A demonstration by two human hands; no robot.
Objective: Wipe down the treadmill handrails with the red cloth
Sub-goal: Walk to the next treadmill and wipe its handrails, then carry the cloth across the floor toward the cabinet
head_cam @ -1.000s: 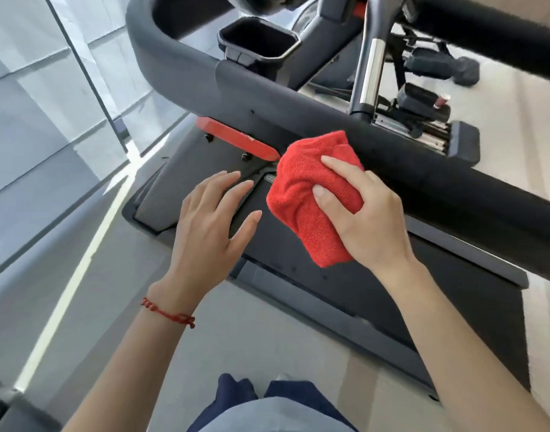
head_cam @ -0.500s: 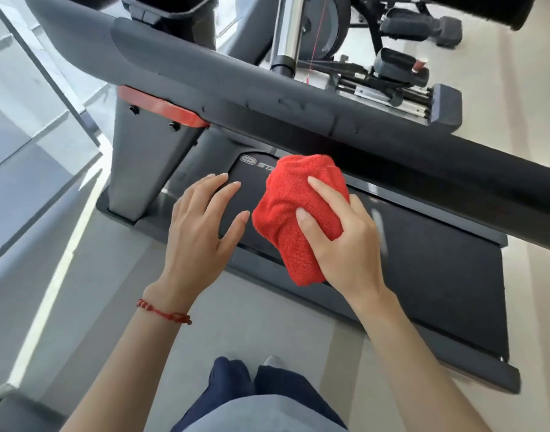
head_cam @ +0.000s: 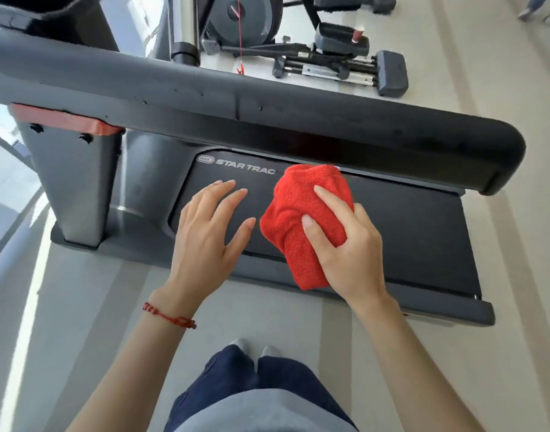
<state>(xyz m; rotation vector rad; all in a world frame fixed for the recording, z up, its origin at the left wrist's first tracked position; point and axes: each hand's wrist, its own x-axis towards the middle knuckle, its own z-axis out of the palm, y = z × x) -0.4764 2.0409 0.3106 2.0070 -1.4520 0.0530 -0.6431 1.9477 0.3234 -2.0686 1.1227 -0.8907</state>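
Now the right hand (head_cam: 345,244), bunching the red cloth (head_cam: 304,222), has slid off the handrail (head_cam: 267,104); a second ago the cloth pressed against it, now it sits just below. The left hand (head_cam: 208,232) hovers spread and empty beside it. Wiping looks paused, probably between passes.

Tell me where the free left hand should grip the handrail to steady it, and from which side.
Probably the bare stretch of handrail left of the red cloth, from the near side, palm over the top: the bar is broad and rounded, and the left hand hovers open below it.
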